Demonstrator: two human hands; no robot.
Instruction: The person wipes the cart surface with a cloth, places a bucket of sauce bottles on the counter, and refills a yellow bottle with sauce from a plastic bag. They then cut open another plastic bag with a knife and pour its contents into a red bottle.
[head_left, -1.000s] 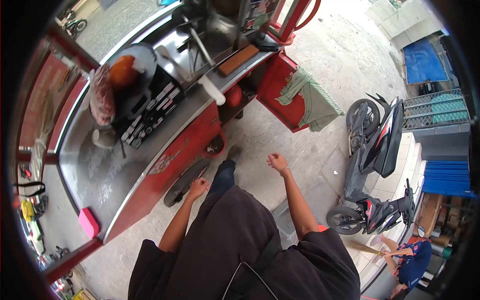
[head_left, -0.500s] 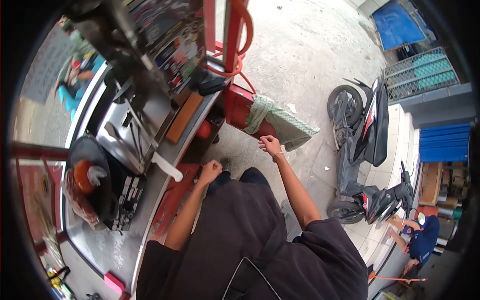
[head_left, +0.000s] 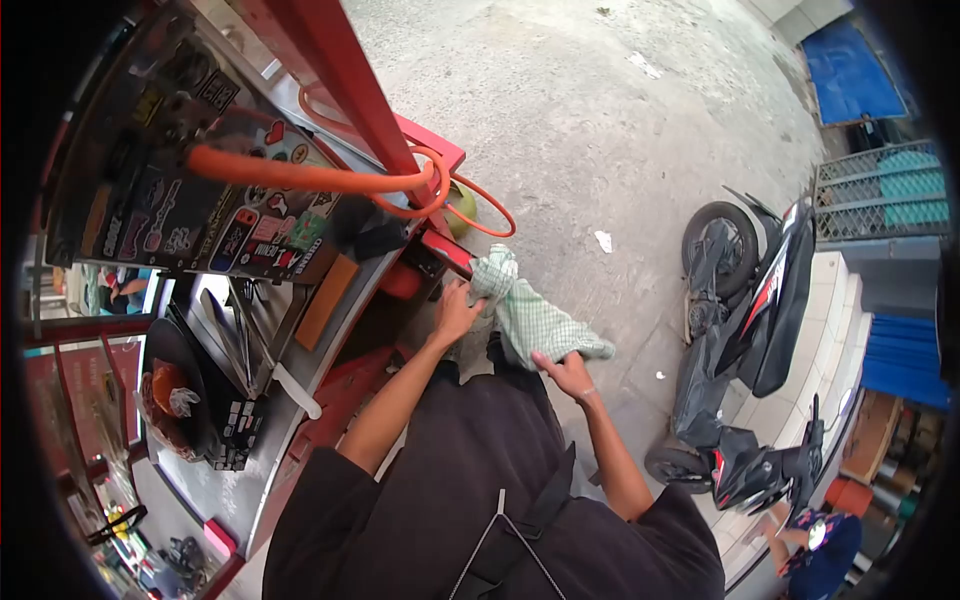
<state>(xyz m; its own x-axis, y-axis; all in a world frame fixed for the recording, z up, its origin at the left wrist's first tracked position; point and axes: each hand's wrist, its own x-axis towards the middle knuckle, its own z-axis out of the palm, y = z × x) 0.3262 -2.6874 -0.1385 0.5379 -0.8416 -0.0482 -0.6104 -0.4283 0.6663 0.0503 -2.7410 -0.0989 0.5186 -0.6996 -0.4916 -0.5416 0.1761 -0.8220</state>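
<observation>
A green-and-white checkered cloth (head_left: 540,322) hangs between my two hands in front of my knees. My left hand (head_left: 457,314) has its fingers closed at the bunched upper end of the cloth, beside the red corner of the cart. My right hand (head_left: 570,376) grips the lower edge of the cloth, thumb on top. Part of the fingers of both hands is hidden by the fabric.
Left of me stands a cart with a metal counter (head_left: 215,485), a dark pan (head_left: 190,370), a white-handled knife (head_left: 297,392) and a sticker-covered panel (head_left: 200,195). An orange hose (head_left: 310,177) loops round the red post (head_left: 345,80). A motorbike (head_left: 765,300) and a person (head_left: 825,550) are at right.
Both hands have come to the checkered cloth, which hung on the cart's red edge, and now hold it nearer my body. The view has shifted, showing more of the sticker panel.
</observation>
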